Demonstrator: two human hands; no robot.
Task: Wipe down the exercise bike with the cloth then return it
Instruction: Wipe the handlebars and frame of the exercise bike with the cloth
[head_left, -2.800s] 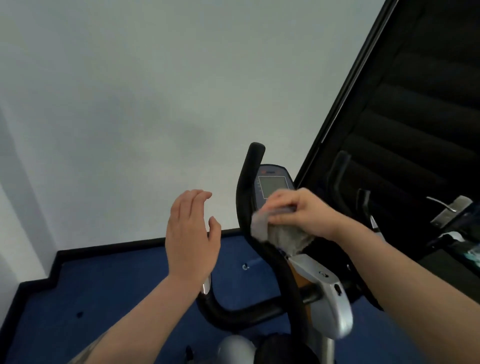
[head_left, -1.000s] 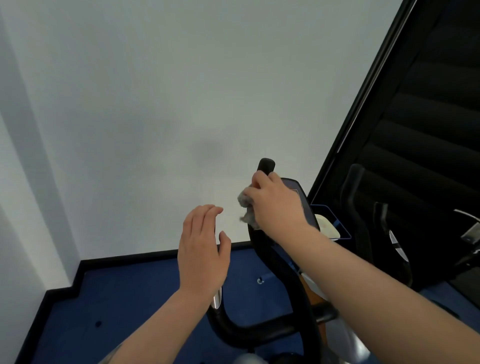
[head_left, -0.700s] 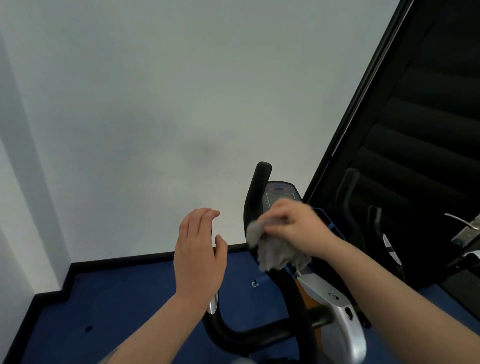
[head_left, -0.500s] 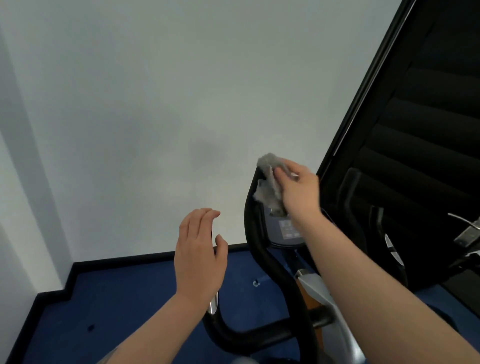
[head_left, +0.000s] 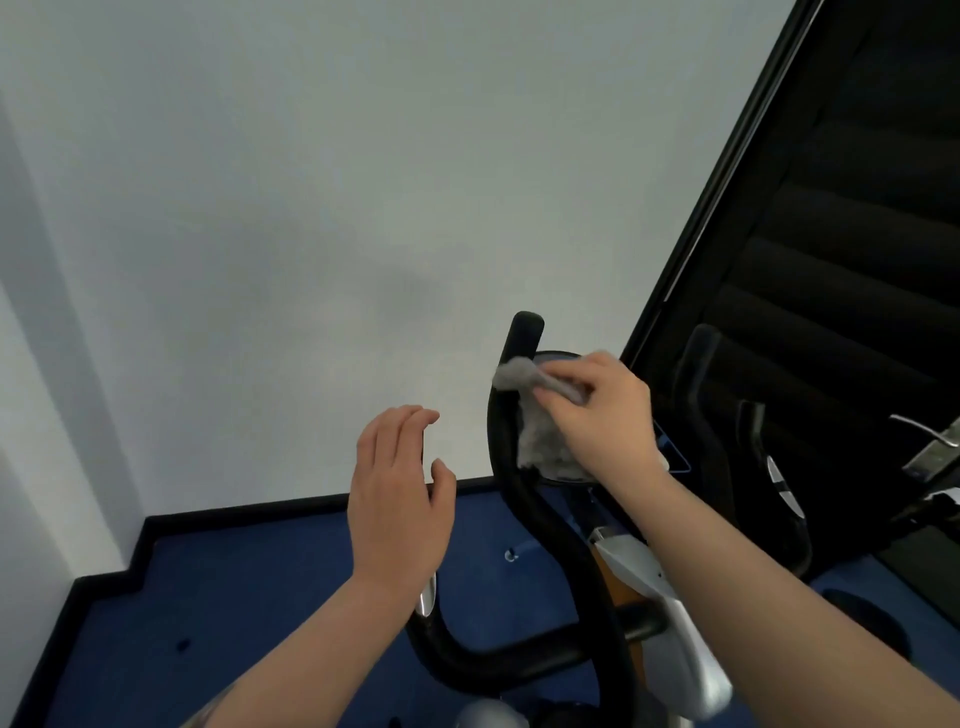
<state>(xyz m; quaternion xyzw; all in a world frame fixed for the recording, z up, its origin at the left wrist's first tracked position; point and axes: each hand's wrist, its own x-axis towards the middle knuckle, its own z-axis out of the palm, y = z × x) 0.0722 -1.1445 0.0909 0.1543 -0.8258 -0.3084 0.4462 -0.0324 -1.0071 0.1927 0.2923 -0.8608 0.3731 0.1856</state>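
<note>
Down from the handlebar tip, the right hand now pinches the crumpled grey cloth against the black exercise bike's console, beside its upright grip. Fingers straight and together, the left hand hovers apart, holding nothing.

A single wide-angle head camera looks forward and down from close above the hands, facing a pale wall across the upper frame, the exercise bike lower right, blue floor below.
</note>
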